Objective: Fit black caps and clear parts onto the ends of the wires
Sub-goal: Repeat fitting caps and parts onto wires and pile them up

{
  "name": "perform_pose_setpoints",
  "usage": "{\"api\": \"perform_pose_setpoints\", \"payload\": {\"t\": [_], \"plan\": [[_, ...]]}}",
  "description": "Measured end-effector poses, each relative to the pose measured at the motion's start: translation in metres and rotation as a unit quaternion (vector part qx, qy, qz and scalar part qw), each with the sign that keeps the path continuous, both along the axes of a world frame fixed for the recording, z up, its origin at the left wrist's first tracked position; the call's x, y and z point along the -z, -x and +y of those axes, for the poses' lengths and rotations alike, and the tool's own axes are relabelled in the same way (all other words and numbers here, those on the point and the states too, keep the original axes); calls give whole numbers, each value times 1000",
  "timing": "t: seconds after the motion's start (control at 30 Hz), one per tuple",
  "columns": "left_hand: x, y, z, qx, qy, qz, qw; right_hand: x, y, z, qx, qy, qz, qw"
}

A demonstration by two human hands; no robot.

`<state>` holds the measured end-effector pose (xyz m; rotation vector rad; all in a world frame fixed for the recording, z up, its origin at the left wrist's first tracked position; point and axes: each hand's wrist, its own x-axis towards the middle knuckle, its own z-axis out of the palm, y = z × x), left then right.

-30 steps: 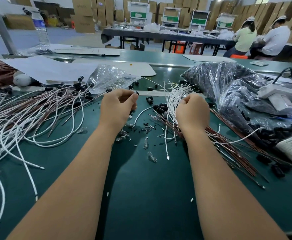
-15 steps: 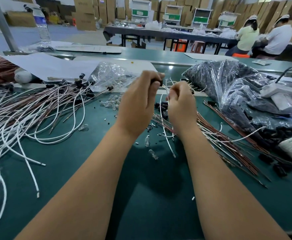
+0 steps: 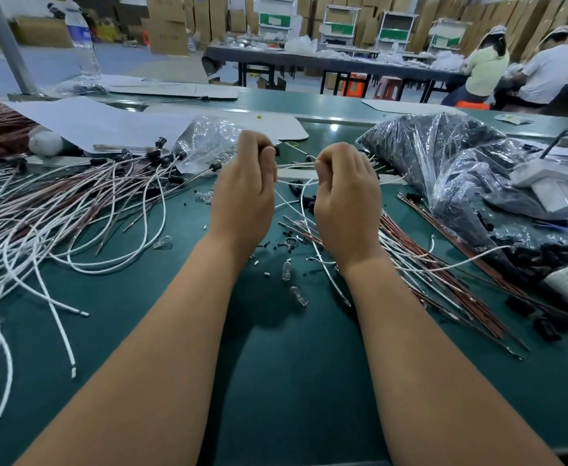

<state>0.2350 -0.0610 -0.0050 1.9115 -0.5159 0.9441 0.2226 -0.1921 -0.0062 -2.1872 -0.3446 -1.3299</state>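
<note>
2 hands raised over the bench (image 3: 276, 381) middle. Left hand (image 3: 244, 193) pinches what looks like a black cap (image 3: 263, 149); right hand (image 3: 345, 200) pinches the white wire (image 3: 295, 165). Wire runs level, tip pointing left at the cap, nearly touching.

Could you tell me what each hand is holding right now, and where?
Both hands pinch one white wire: left hand at its end, right hand slightly further along.
</note>
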Motion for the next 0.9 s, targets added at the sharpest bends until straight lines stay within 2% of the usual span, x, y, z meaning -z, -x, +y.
{"api": "perform_pose_setpoints", "payload": {"t": [0.07,0.17,0.37,0.43,0.5,0.57,0.63,0.73,0.8,0.9], "plan": [[-3,0,5,-21,25,-38,999,-1,0,0,36,10,-35,999],[-4,-5,19,-56,73,-38,995,-3,-1,-6,91,-20,-50,994],[2,-10,36,-168,26,8,985,-5,-5,-27,204,-157,4,966],[4,-13,36,-170,-18,41,984,-3,-6,-32,255,-128,71,956],[7,-14,34,-146,-80,52,985,-3,-6,-30,278,-53,128,950],[8,-13,30,-109,-121,50,985,-5,-4,-20,208,20,136,968],[6,-11,25,-80,-119,40,989,-4,-2,-7,87,91,154,980],[3,-8,18,-57,-107,24,992,2,-2,9,-17,157,191,969],[3,-7,16,-49,-115,24,992,3,-3,12,-27,147,179,972],[5,-10,21,-87,-130,40,987,1,-3,4,-20,69,154,985]]}}
